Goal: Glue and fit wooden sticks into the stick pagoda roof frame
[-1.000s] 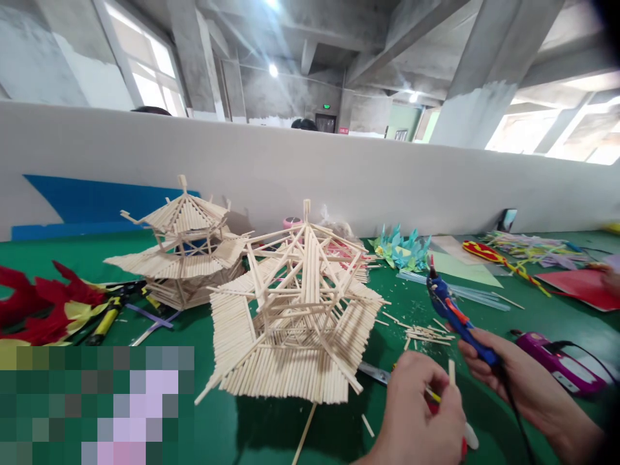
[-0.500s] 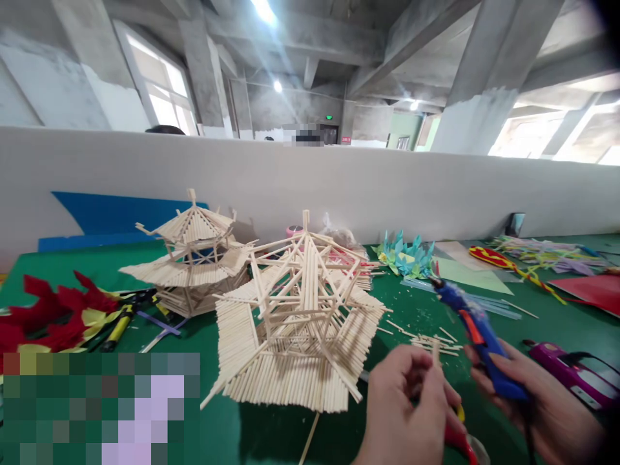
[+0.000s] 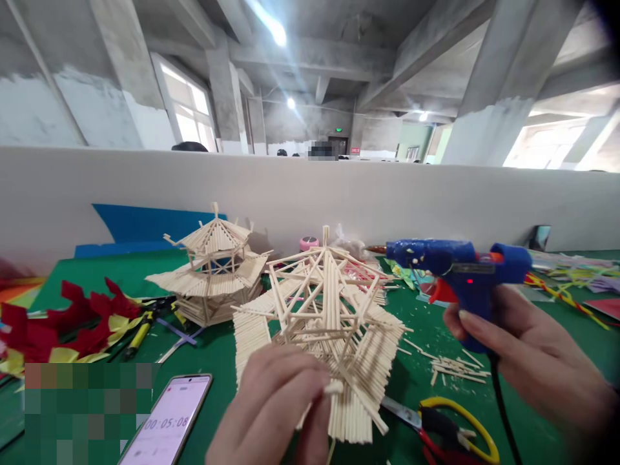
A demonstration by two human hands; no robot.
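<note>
My left hand (image 3: 276, 403) is closed in a pinch on a short wooden stick (image 3: 333, 387), whose pale end pokes out at the fingertips. It is in front of the nearer wooden stick pavilion (image 3: 332, 316) and hides part of its lower roof. The upper roof of that pavilion is a partly open frame, with sticks laid side by side on one face. My right hand (image 3: 523, 349) grips the handle of a blue hot glue gun (image 3: 450, 261). Its nozzle points left, beside the pavilion's roof, and the red trigger faces the fingers.
Behind to the left stands a second stick pavilion (image 3: 216, 271). Scissors (image 3: 455, 429) and loose short sticks (image 3: 458, 369) lie at the right. A phone (image 3: 169, 420) showing a timer, red and yellow petals (image 3: 72, 323) and a white partition (image 3: 290, 194) surround the work.
My left hand has moved left with the stick, to the front of the nearer pavilion. My right hand has raised and levelled the glue gun. The view has shifted, showing the phone and scissors more fully.
</note>
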